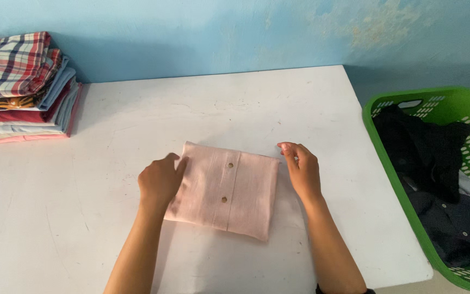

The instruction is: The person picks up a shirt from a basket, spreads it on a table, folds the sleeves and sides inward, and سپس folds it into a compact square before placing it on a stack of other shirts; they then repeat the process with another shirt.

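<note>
Left hand rests flat on the left edge of my folded pale pink buttoned shirt, mid-table on the white table; right hand sits loosely curled at its right edge, holding nothing. Best practice, I judge: press both sides evenly, keeping the edges square

Home laundry corner, likely plain domestic room. Evidence: white worktop pushed against wall; wall painted light blue, paint patchy and worn at upper right. Stack of folded clothes at worktop's far left corner, plaid shirt on top. Green perforated plastic laundry basket just beside worktop's right edge, dark unfolded garments heaped inside. Folded pink buttoned garment at worktop centre.
</note>
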